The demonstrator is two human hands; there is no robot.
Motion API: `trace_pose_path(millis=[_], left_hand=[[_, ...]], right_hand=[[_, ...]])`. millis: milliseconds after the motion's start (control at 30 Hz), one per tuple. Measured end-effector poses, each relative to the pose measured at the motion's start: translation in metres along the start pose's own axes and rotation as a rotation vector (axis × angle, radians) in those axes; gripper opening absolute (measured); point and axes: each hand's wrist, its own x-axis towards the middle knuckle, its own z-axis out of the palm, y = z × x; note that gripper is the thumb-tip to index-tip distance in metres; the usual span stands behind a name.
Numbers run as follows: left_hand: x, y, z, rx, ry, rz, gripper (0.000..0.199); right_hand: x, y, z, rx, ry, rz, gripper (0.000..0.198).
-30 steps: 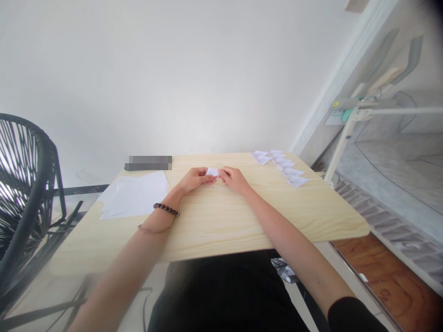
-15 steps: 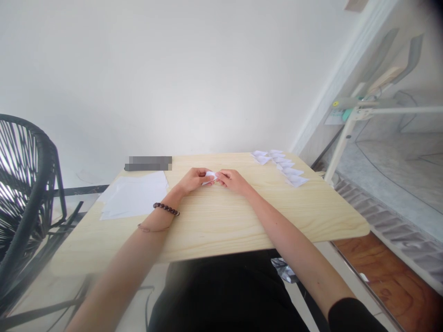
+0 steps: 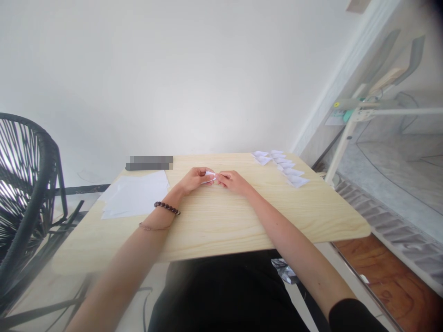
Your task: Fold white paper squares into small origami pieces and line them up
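A small folded piece of white paper (image 3: pixel 209 177) is pinched between my two hands above the middle of the table (image 3: pixel 221 221). My left hand (image 3: pixel 194 180) grips its left part, with the thumb on top. The fingertips of my right hand (image 3: pixel 231 180) are closed on its right end. Much of the paper is hidden behind the fingers. Loose white sheets (image 3: pixel 133 196) lie overlapping on the left of the table. Several folded white paper pieces (image 3: pixel 293 173) stand in two rows at the back right.
A dark blurred-out object (image 3: pixel 149 163) lies at the table's back left edge, near the wall (image 3: pixel 207 83). A black woven chair (image 3: pixel 27 193) stands to the left. On the right is a white metal frame (image 3: pixel 342 143) beyond the table.
The paper's visible part between my hands looks slightly narrower now. Both hands stay almost in the same place, and the view has shifted very slightly.
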Motion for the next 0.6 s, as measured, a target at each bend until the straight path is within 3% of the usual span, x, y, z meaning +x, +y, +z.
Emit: trace_pose_path(millis=[167, 400, 600], left_hand=[[0.0006, -0.0006, 0.0009, -0.028, 0.024, -0.003, 0.027], [0.0001, 0.0017, 0.0049, -0.067, 0.151, -0.085, 0.033], [-0.0005, -0.0006, -0.0007, -0.048, 0.046, -0.042, 0.034]], right_hand=[[0.0024, 0.0029, 0.0013, 0.060, 0.015, 0.012, 0.039], [0.0027, 0.0032, -0.0009, 0.114, 0.032, 0.024, 0.032], [0.0008, 0.0017, -0.0033, 0.101, -0.055, -0.022, 0.032]])
